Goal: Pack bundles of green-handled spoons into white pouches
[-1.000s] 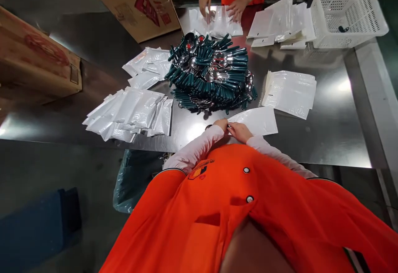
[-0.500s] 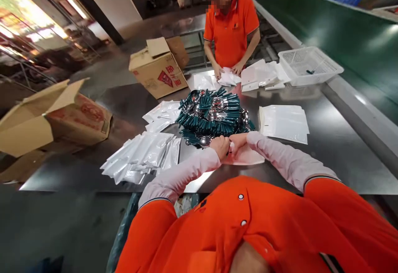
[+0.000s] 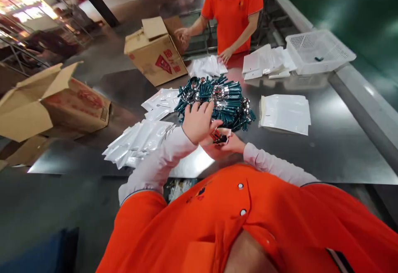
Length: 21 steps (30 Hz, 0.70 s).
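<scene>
Beside the pile of green-handled cutlery, the right hand pinches an open bag. The left hand has its fingers spread by the pile. If the bag tips, the dark bits inside could spill out.

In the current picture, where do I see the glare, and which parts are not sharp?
In the head view, bright glare lies on the metal table below the left hand; the bright background area at upper left is washed out; the blue object at lower left looks dark and soft.
</scene>
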Available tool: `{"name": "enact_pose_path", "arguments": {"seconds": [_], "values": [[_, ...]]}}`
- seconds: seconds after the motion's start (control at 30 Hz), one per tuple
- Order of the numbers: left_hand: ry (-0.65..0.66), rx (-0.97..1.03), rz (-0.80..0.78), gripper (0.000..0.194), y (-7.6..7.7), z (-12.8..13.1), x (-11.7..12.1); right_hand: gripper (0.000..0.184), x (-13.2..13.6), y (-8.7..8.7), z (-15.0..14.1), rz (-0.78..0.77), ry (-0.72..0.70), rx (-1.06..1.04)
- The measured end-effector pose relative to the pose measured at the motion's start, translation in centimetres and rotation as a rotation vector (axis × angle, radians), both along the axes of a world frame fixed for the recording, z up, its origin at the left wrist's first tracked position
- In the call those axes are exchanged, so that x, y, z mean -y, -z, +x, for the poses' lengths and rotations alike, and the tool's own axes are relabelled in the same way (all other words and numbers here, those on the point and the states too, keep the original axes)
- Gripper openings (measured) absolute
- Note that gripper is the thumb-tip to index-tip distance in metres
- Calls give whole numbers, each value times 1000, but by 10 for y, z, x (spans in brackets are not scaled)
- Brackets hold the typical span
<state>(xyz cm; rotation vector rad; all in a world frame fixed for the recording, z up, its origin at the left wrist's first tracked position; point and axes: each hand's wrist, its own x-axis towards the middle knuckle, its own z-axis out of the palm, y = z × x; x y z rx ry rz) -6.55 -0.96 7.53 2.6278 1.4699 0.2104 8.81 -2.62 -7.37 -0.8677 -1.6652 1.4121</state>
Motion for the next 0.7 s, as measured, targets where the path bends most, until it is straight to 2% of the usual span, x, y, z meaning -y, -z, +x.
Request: {"name": "enact_pose_path", "arguments": {"seconds": [0.07, 0.13, 0.2, 0.27, 0.33, 0.43, 0.5, 0.57, 0.63, 0.7], "values": [[74, 76, -203, 42, 13, -2, -8, 42, 13, 3, 2, -27, 40, -58], [247, 152, -404, 38, 36, 1, -9, 44, 23, 9, 7, -93, 54, -82], [346, 189, -546, 35, 62, 4, -4, 43, 28, 17, 13, -173, 44, -62], [296, 165, -647, 44, 85, 3, 0, 45, 28, 25, 22, -212, 17, -19], [155, 130, -705, 53, 103, -4, -1, 49, 26, 32, 32, -228, -37, 4], [20, 151, -741, 36, 122, -16, -8, 55, 22, 41, 46, -293, -46, -11], [-48, 226, -696, 27, 127, -21, -10, 54, 21, 44, 50, -329, 43, 10], [-130, 307, -607, 23, 122, -21, -7, 51, 21, 43, 51, -296, 162, 58], [-172, 385, -517, 23, 109, -19, 1, 48, 22, 35, 51, -225, 244, 95], [-158, 456, -419, 26, 90, -16, 11, 47, 23, 23, 50, -157, 265, 107]]}}
